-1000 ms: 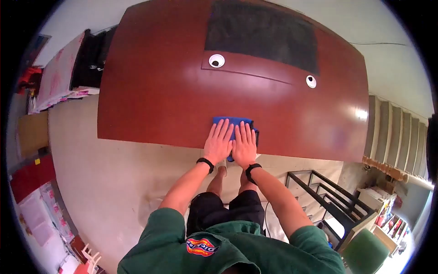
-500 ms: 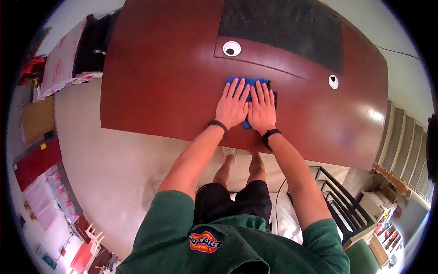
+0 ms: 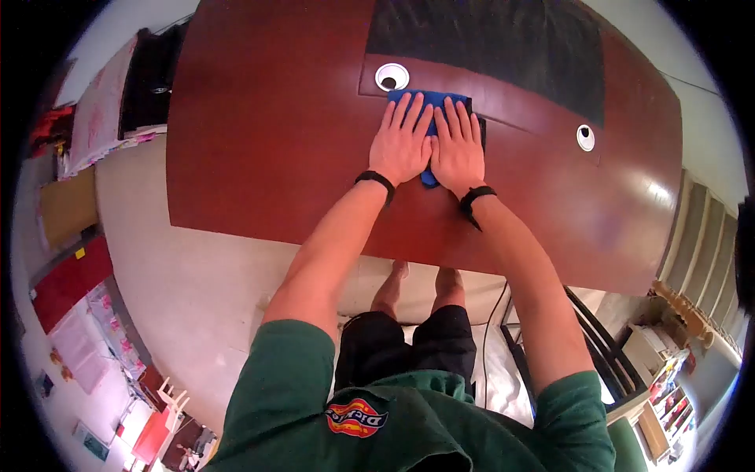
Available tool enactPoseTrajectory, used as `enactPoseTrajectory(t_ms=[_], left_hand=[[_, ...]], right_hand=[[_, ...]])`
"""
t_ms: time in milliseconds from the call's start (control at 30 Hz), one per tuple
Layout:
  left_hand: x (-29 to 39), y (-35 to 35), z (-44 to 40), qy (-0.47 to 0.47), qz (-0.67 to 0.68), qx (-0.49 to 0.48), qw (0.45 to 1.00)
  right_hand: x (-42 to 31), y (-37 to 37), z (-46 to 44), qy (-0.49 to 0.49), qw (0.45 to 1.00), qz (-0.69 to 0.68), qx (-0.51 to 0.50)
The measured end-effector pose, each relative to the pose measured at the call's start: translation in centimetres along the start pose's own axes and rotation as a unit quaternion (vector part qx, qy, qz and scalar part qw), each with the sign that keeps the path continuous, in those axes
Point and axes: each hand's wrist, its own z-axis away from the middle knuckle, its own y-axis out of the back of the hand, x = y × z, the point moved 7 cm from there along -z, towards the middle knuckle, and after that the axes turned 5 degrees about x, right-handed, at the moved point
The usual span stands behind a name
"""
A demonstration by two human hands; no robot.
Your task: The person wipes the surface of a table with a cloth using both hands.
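Observation:
A blue cloth (image 3: 429,97) with a dark edge lies flat on the glossy reddish-brown desk (image 3: 267,141). My left hand (image 3: 400,145) presses down on its left part, palm down and fingers stretched out. Beside it, my right hand (image 3: 458,149) rests flat on the right part with fingers extended, the two thumbs almost touching. Both hands cover much of the cloth, and some of it shows between and below them. Just beyond the fingertips is a white-rimmed round cable hole (image 3: 392,77) in the desk.
A dark inset panel (image 3: 487,47) spans the desk's far side. Another white-rimmed cable hole (image 3: 585,138) sits to the right. A black metal frame (image 3: 602,346) stands below the desk's right edge. Pale slatted blinds (image 3: 692,228) hang at far right.
Both hands and the blue cloth have moved forward across the desk, away from my body, closer to the left cable hole. The arms reach farther out.

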Motion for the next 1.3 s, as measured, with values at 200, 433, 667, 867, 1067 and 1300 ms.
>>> enactPoseTrajectory(t_ms=[200, 433, 667, 867, 1067, 1300], left_hand=[[0.0, -0.3, -0.2, 0.007, 0.007, 0.019, 1.0], [0.1, 0.1, 0.1, -0.005, -0.002, 0.068, 0.998], [1.8, 0.6, 4.1, 0.012, -0.012, 0.048, 0.999], [4.0, 2.2, 9.4, 0.027, 0.044, 0.014, 0.999], [6.7, 3.6, 16.4, 0.039, 0.058, -0.024, 0.997], [7.4, 3.9, 19.8, 0.028, 0.059, -0.046, 0.997]], right_hand=[[0.4, -0.3, -0.1, -0.006, 1.0, 0.004, 0.001], [0.3, -0.5, 0.3, -0.015, 1.0, -0.004, 0.025], [-1.4, 0.2, 3.9, -0.019, 1.0, 0.001, -0.003], [-4.4, 1.7, 9.2, -0.031, 0.999, -0.005, -0.033], [-7.6, 2.6, 15.8, -0.041, 0.997, -0.011, -0.07], [-9.8, 3.2, 19.3, -0.058, 0.993, -0.02, -0.1]])
